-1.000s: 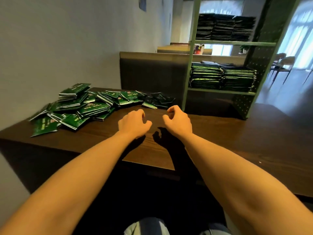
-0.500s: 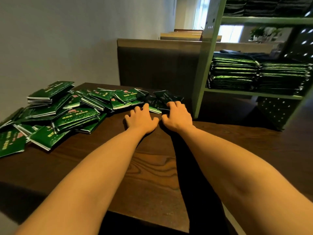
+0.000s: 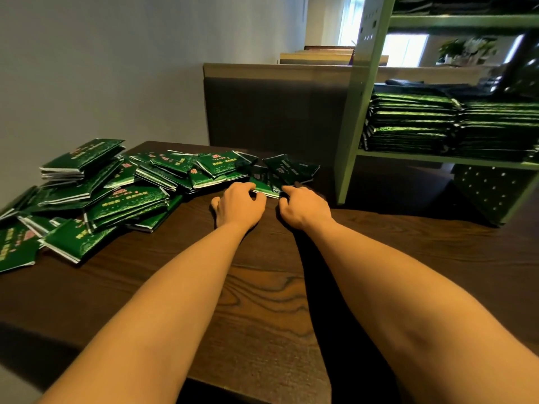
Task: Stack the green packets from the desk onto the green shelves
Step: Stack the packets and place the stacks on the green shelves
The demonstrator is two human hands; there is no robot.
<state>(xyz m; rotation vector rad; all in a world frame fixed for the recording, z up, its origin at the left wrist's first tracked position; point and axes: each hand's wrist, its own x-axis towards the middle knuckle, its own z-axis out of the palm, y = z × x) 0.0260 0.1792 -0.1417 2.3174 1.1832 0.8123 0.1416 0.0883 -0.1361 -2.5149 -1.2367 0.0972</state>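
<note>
Several green packets (image 3: 122, 199) lie in a loose heap across the left and back of the dark wooden desk (image 3: 262, 287). At the heap's right end, one green packet (image 3: 267, 190) sits with its near edge between my hands. My left hand (image 3: 237, 207) curls its fingers over that packet's left edge. The fingertips of my right hand (image 3: 303, 208) curl against its right corner. Darker packets (image 3: 291, 169) lie just behind. The green shelves (image 3: 354, 126) stand on the desk at the right, with neat packet stacks (image 3: 414, 123) on the lower board.
A grey wall runs along the left behind the heap. A brown partition (image 3: 274, 112) stands behind the desk's far edge. The shelf's perforated side panel (image 3: 493, 191) rests on the desk at far right. Bare wood lies between me and the packets.
The view has moved closer to the desk. Both hands reached forward to the heap's right end, and their fingers went from lying flat to curling on the nearest packet.
</note>
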